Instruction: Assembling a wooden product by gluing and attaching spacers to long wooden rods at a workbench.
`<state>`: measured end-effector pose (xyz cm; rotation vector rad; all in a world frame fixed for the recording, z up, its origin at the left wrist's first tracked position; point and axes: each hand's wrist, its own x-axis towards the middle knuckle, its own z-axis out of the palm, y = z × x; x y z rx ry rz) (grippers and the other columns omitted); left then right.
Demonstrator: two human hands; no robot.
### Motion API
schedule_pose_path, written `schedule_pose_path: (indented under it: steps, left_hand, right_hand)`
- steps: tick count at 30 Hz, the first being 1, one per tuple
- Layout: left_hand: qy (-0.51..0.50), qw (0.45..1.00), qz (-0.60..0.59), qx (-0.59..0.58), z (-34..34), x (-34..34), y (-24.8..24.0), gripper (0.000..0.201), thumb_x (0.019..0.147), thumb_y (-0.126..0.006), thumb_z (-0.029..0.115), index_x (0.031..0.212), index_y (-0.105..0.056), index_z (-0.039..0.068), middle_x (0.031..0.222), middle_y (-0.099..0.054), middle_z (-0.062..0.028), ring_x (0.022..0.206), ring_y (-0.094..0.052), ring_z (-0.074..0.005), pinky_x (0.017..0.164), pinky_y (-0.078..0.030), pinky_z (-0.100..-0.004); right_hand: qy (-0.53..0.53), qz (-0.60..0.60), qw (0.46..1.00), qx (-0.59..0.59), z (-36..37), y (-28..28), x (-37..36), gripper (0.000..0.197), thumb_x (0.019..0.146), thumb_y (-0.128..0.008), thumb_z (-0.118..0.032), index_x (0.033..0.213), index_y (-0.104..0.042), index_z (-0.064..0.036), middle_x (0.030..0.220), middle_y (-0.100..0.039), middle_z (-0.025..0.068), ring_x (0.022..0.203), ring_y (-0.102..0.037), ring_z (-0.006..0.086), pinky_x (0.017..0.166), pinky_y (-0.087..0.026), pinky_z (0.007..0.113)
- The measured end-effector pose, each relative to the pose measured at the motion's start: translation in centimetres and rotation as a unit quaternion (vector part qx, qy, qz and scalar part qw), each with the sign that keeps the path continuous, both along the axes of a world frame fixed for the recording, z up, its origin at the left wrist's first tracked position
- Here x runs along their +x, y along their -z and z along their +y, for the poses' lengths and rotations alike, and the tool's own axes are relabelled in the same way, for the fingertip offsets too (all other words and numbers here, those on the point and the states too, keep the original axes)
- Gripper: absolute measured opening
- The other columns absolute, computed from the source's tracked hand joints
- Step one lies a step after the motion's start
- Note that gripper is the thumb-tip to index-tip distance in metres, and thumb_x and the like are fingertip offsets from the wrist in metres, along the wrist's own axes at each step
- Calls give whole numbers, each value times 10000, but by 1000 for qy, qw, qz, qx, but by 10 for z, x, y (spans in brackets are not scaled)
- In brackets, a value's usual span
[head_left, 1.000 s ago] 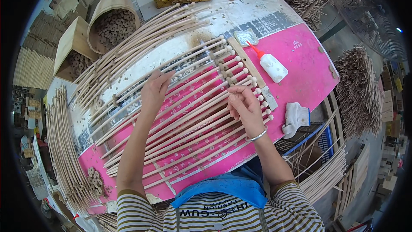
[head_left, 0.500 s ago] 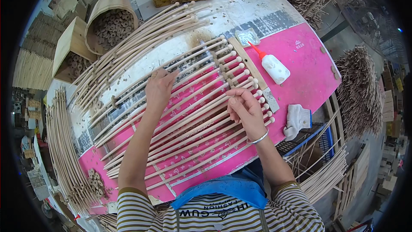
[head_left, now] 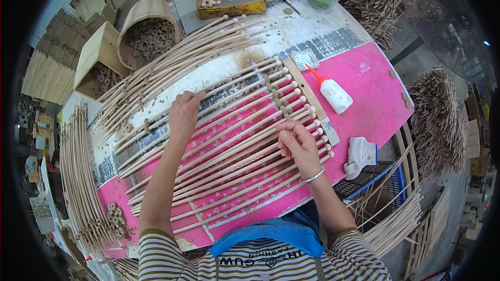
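Note:
A row of pale wooden rods [head_left: 234,163] with round ball ends [head_left: 311,111] lies slanting across the pink, patterned board [head_left: 367,83]. My left hand [head_left: 183,120] is over the far rods, its fingers closed around the farthest rod [head_left: 229,78] of the row. My right hand [head_left: 298,143] hovers near the ball ends, with thumb and index finger pinched together. Whatever lies between those fingertips is hidden. Several small brown wooden rings [head_left: 269,87] sit on the far rods close to their ball ends. Another ring [head_left: 146,125] sits farther left on the rods.
Beyond the ball ends lie a wooden strip [head_left: 304,84], a white glue bottle [head_left: 336,95] with red nozzle, and a glove [head_left: 360,157]. Ring-filled wooden containers [head_left: 136,10] and a yellow tray [head_left: 237,5] stand at the back. Rod bundles [head_left: 83,177] line the left.
My left hand has slid left along the far rods. My right hand stays by the ball ends, fingers still pinched. The whole view has shifted slightly.

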<state>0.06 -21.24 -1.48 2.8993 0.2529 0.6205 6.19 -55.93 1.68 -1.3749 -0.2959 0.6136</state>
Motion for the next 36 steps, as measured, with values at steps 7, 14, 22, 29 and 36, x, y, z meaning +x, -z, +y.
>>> schedule_pose_path:
  steps: [7, 14, 22, 29, 36]
  left_hand:
    - [4, 999, -29, 33, 6, -3, 8, 381, 859, -667, -5, 1189, -771, 155, 983, -655, -58, 954, -649, -284, 805, -501, -418]
    - [55, 990, -80, 105, -48, -54, -54, 448, 836, -671, 3, 1235, -758, 188, 956, -577, -38, 884, -601, -239, 769, -492, -385]
    - [26, 999, 2, 45, -81, -152, -92, 482, 870, -737, 138, 1350, -712, 160, 1145, -646, -44, 1062, -618, -257, 946, -457, -441]
    - [-33, 977, 129, -164, -40, -243, -104, 459, 907, -719, 91, 1364, -681, 61, 1022, -686, -123, 918, -671, -335, 792, -514, -428]
    - [-88, 944, 94, -304, -39, -267, -110, 450, 875, -690, -70, 1317, -695, 16, 1000, -699, -132, 930, -725, -246, 812, -572, -354]
  right_hand:
    - [-22, -12, 1000, -8, 12, 3, -13, 225, 1089, -604, -223, 1196, -676, -39, 806, -628, -22, 644, -554, 33, 550, -417, 180]
    - [-56, 81, 994, 54, 48, -5, -12, 435, 1092, -614, -267, 1473, -563, -63, 919, -653, -11, 738, -587, 54, 636, -475, 218]
    - [-27, 179, 975, 126, 70, 10, -26, 291, 1094, -613, -320, 1107, -726, -52, 844, -708, 0, 719, -664, 81, 652, -550, 243]
    - [-25, 150, 981, 124, 42, 2, -16, 319, 1084, -626, -348, 1089, -749, -53, 825, -705, 1, 703, -647, 72, 627, -530, 237]
    - [-14, 156, 980, 125, 29, 3, -21, 288, 1087, -623, -322, 1059, -739, -60, 813, -694, -1, 692, -646, 74, 624, -528, 229]
